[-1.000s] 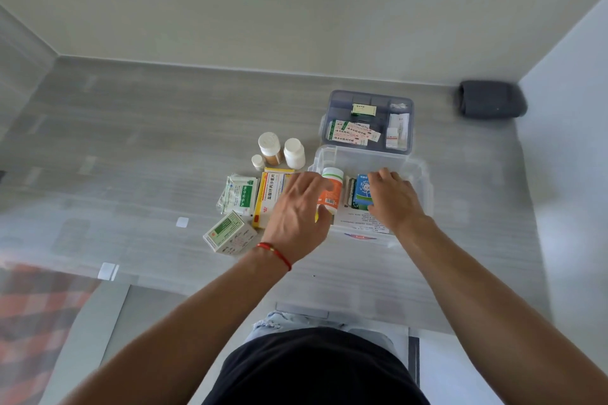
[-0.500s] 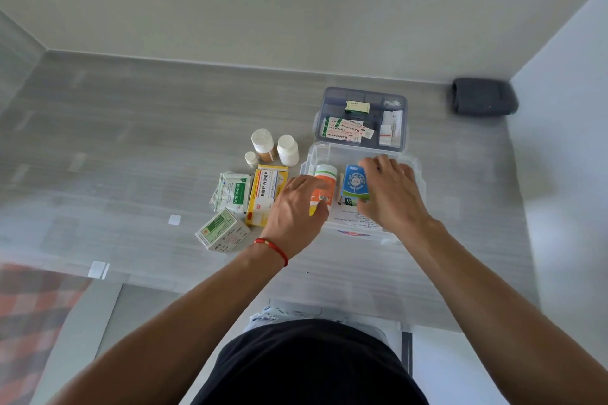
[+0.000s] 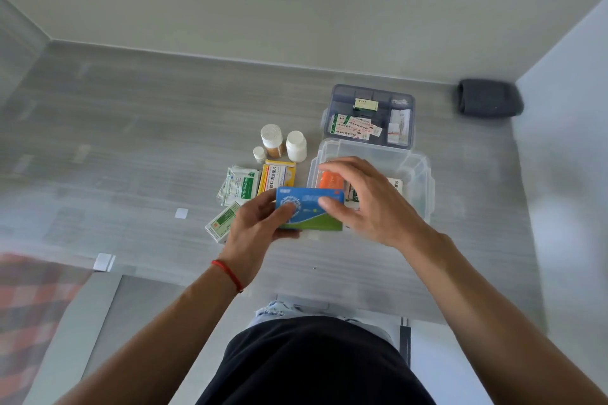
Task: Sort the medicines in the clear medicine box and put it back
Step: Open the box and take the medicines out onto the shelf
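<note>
A blue and green medicine box [image 3: 309, 209] is held above the table, just in front of the clear medicine box [image 3: 413, 163]. My left hand [image 3: 255, 227] grips its left end and my right hand [image 3: 371, 204] pinches its right end. An orange bottle [image 3: 330, 181] lies inside the clear box behind my right fingers. Left of the clear box are a yellow carton [image 3: 276, 176], green sachets [image 3: 240, 186], a green and white carton [image 3: 222, 222] and three white-capped bottles [image 3: 296, 145].
A grey divided tray [image 3: 368, 94] with plasters and small packets sits right behind the clear box. A dark rolled cloth [image 3: 488, 98] lies in the far right corner by the wall. White tape marks [image 3: 181, 213] dot the grey table.
The blue and green box has come up out of the clear box and toward me. My left hand left the orange bottle and now holds the box's left end.
</note>
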`<action>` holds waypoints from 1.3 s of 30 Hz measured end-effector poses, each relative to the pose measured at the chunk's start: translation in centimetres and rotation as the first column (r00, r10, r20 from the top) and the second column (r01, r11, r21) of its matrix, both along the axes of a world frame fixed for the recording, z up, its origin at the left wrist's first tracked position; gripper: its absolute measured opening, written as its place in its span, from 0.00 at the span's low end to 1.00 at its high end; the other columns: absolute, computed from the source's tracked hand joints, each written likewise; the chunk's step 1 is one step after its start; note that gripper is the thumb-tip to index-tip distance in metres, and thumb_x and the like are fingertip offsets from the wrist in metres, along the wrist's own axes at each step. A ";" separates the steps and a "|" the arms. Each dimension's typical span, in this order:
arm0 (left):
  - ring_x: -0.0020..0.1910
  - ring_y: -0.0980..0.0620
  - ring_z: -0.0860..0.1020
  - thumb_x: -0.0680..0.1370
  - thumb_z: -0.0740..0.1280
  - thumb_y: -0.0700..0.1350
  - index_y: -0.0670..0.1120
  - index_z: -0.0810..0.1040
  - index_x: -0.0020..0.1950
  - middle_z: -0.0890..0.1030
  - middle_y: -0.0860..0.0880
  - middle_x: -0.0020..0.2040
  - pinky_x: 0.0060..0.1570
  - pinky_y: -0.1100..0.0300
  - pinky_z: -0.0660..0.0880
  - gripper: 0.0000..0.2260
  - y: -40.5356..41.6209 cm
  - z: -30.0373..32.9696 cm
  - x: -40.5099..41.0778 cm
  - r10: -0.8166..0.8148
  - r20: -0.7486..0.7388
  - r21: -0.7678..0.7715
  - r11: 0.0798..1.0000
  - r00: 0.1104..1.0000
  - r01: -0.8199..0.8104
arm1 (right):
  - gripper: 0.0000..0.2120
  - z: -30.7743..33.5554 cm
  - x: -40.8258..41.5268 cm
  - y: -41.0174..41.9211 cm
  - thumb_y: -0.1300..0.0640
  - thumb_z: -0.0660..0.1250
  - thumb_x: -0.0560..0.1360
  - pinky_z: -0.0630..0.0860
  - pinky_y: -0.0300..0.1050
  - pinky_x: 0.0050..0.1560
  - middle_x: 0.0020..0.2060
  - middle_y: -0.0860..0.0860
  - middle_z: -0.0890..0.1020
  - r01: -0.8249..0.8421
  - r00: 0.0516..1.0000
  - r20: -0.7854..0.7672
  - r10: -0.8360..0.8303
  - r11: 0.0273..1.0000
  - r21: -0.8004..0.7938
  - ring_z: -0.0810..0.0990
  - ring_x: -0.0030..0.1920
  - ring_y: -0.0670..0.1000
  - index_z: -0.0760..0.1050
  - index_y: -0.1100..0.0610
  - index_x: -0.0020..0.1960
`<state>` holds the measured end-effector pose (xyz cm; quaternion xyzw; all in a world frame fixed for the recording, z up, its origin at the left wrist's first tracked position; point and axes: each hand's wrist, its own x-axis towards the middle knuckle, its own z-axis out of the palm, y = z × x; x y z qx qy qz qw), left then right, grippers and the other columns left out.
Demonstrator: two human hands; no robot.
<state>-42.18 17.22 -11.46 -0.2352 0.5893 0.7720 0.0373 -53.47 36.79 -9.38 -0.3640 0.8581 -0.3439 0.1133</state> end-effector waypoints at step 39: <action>0.47 0.47 0.78 0.69 0.67 0.31 0.42 0.81 0.54 0.80 0.46 0.49 0.45 0.55 0.78 0.15 3.9 0.0 -3.8 -0.347 -0.093 -0.954 0.300 0.933 0.017 | 0.22 -9.2 -5.4 1.8 0.58 0.75 0.74 0.79 0.49 0.56 0.60 0.59 0.71 0.187 0.982 -0.147 -0.116 0.566 0.803 0.74 0.59 0.57 0.73 0.63 0.65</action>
